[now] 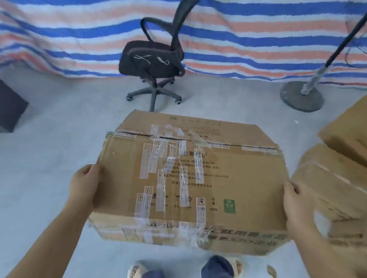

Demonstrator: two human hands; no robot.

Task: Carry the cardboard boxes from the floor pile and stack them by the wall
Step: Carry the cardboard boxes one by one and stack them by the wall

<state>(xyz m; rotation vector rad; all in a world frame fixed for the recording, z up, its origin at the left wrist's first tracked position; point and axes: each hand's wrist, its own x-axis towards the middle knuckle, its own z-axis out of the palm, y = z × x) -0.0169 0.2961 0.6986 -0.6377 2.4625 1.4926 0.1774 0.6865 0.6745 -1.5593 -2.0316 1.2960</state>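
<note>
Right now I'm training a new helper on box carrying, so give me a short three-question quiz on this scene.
1. True or false: both hands hold the taped cardboard box.
2. Which side of the box does the left hand grip: A) top flap, B) left end, C) far edge?
3. What stands on the floor just beyond the box?

Key
1. True: the right hand holds the opposite end.
2. B.
3. A black office chair, in front of the striped tarp.
</note>
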